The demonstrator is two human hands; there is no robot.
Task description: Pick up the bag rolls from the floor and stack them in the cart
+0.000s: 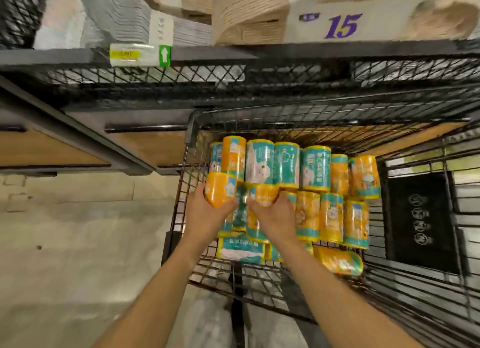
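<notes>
Hands grip bag rolls over cart.

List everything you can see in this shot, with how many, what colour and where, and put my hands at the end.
bag rolls: roughly twenty, orange and teal wrappers, stacked in rows inside the cart
loose roll: one, orange, lying on its side at the near edge of the stack
cart: one, black wire, right of centre
shelf rack: one, dark metal with mesh, across the top
cartons: several, brown and white, on the shelf, one marked 15
shelf label: one, white, yellow and green, on the shelf edge
floor: grey concrete, left
left hand: holds an orange roll
right hand: grips another orange roll
</notes>
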